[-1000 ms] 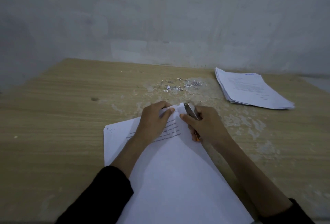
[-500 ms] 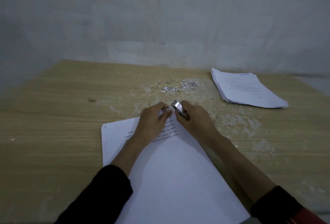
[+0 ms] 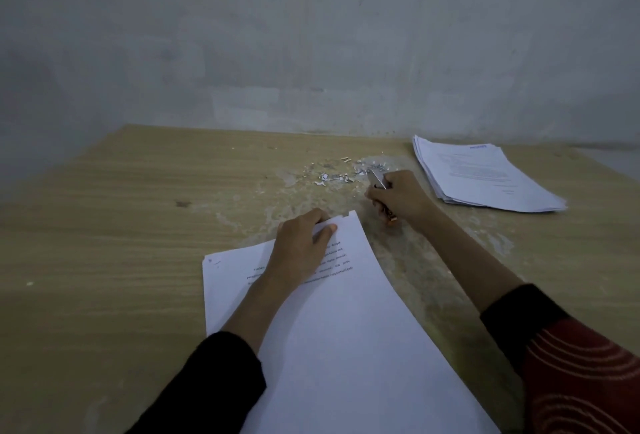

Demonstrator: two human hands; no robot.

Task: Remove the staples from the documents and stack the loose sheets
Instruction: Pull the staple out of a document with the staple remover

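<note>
A white document [image 3: 346,323] lies on the wooden table [image 3: 121,243] in front of me, its top sheet curling up at the far corner, which looks torn. My left hand [image 3: 301,246] holds that far corner, thumb on top and fingers curled over the edge. My right hand [image 3: 401,196] grips a metal staple remover [image 3: 379,179] with an orange end, away from the document, its tip beside the pile of pulled staples and paper bits [image 3: 343,174]. A stack of loose sheets [image 3: 481,174] lies at the far right.
A grey wall [image 3: 311,35] rises right behind the table's far edge. The tabletop around the staple pile is worn and pale. Bare wood stretches to the left of the document.
My right hand has drawn the staple remover off the document's corner and carried it away and to the right, up to the staple pile. My left hand stays on the corner.
</note>
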